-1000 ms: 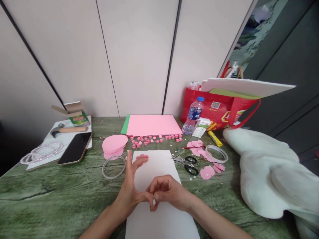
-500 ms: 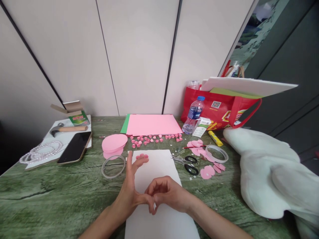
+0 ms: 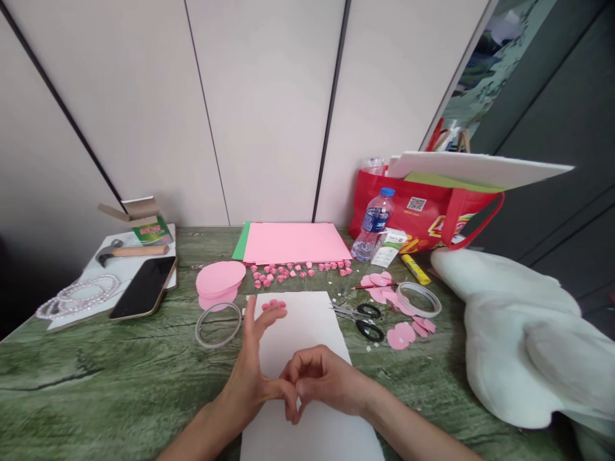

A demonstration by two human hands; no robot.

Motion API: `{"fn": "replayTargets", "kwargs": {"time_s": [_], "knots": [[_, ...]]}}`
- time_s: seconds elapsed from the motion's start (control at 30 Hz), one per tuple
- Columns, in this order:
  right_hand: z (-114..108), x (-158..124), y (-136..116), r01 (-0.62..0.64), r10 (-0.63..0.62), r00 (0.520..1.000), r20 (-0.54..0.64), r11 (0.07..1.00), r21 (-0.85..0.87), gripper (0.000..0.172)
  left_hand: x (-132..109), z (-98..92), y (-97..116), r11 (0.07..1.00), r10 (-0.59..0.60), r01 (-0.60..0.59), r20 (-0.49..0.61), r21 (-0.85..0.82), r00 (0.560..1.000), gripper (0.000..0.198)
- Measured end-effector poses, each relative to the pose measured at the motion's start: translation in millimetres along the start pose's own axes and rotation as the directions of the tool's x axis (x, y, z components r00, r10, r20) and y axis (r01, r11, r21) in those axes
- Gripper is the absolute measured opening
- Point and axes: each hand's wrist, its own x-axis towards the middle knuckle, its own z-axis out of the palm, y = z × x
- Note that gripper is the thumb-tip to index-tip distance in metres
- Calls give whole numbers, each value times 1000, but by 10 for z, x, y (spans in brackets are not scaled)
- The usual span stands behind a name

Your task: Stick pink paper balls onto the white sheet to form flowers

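Observation:
Over a white board [image 3: 314, 326], my two hands meet at their fingertips. Something small and white [image 3: 298, 404] shows between them, too small to name; it looks like a bit of tape. My left hand [image 3: 257, 371] has its upper fingers stretched upward, while a bent digit presses against the right fingertips. My right hand [image 3: 329, 379] is closed in a pinch on the same small piece, its other fingers curled. Behind the left fingertips, a few pink petal-like pieces [image 3: 273, 304] are at the board's far end. Scissors [image 3: 358, 314] lie right of the board, blades touching its edge.
Small pink rolled pieces [image 3: 283, 274] line the front of pink sheets [image 3: 298, 242]. Pink ovals [image 3: 220, 276] and a tape roll [image 3: 218, 325] lie left; another roll [image 3: 419, 299] and pink discs [image 3: 401, 335] lie right. A phone [image 3: 144, 287], hammer [image 3: 132, 251], bottle [image 3: 376, 224] and plush toy [image 3: 519, 358] surround them.
My joined fingertips appear slightly lower, and the whole scene has shifted down a little with the camera. Both hands keep nearly the same pose.

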Motion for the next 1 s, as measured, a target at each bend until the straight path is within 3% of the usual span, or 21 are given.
{"fn": "replayTargets", "kwargs": {"time_s": [0.4,0.6,0.8,1.0], "knots": [[3,-15,4,-60,56,997,57,996,61,33,10,28,40,999,-15,13,-61,-31,998,127],[0,-15,-10,-104,94,990,102,989,105,34,-9,38,-1,998,37,-43,-117,-55,992,134],[-13,-14,29,-135,124,983,134,988,77,36,23,-13,25,999,-29,30,-30,24,999,124],[-14,-12,17,-116,108,988,107,990,76,34,26,-32,53,999,-33,35,-58,37,998,121]]}}
